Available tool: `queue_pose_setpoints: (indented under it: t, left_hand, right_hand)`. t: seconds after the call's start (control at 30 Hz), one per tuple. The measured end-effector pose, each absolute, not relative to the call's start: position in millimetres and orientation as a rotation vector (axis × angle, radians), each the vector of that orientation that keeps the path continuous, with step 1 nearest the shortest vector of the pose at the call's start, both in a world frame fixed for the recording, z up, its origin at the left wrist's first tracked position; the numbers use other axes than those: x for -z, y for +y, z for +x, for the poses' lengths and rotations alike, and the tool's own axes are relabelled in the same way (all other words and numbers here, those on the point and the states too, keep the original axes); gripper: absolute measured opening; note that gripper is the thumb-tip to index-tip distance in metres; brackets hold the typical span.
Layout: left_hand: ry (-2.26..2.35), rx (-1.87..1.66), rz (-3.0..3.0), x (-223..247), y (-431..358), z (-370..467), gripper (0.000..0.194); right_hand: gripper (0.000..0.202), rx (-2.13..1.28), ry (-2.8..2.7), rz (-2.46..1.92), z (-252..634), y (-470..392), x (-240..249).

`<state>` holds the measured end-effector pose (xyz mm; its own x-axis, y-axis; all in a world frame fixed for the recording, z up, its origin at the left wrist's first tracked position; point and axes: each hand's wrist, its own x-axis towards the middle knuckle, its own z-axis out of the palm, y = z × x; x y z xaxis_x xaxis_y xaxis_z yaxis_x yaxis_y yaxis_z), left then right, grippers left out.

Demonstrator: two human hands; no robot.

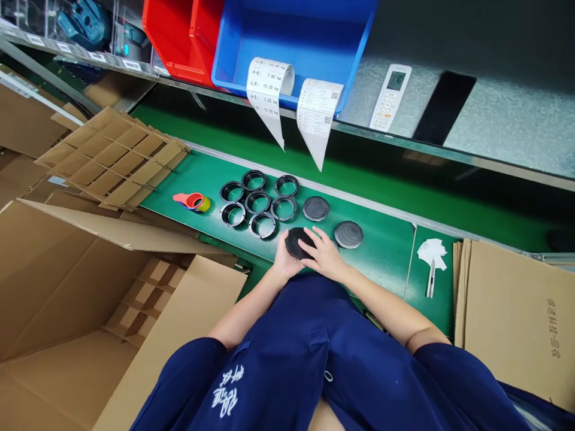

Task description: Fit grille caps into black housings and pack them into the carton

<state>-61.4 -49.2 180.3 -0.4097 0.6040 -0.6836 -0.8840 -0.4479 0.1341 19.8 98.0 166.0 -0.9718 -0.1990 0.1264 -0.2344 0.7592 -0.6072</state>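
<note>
Your left hand (284,262) is holding the black disc (294,241) by its left side, its grip curling round the edge. Your right hand (327,256) is resting spread fingers over the disc's right side; I can't tell if they are pinching. The disc is sitting between both hands, touching each, so neither is nearer. It is looking round, with no long side. Black rings (257,195) are lying beyond it.

The navy-blue short-sleeved top (287,353) bears white lettering (224,400) and a small pale ring (329,376) in front.
</note>
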Motion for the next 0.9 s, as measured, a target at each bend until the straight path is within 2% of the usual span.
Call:
queue_pose_setpoints:
  t: [0.07, 0.17, 0.3, 0.4, 0.5, 0.67, 0.77, 0.9]
  left_hand:
    - [0.619, -1.862, -0.689, -173.5, -55.2, -58.3, 0.047]
    - [0.654, -1.88, -0.664, -172.1, -59.9, -58.7, 0.042]
    - [0.671, -1.938, -0.654, -168.6, -68.1, -66.0, 0.044]
    - [0.713, -1.879, -0.69, -155.0, -83.3, -72.7, 0.054]
    - [0.816, -1.84, -0.754, -135.5, -103.5, -81.7, 0.06]
    - [1.01, -1.792, -0.892, -104.8, -142.8, -96.0, 0.038]
    - [1.095, -1.754, -0.88, -88.3, -168.8, -96.5, 0.029]
    - [1.664, -1.621, -0.56, -69.0, -184.6, -95.5, 0.031]
  right_hand:
    - [0.076, -1.163, -2.954, 0.319, 15.9, 95.5, -151.3]
    - [0.114, -1.408, -3.028, 0.267, -1.7, 91.3, -141.4]
    - [0.133, -1.52, -3.15, 0.41, -26.2, 80.0, -141.1]
    - [0.13, -1.432, -3.172, 0.506, -43.9, 73.1, -135.6]
    - [0.122, -1.22, -3.197, 0.25, -83.6, 75.8, -122.2]
    - [0.115, -0.783, -3.129, -0.371, -207.7, 91.2, -97.3]
    - [0.113, -0.629, -3.156, -0.408, -272.4, 92.2, -83.1]
    - [0.113, -0.473, -3.239, -0.413, -307.0, 84.9, -60.8]
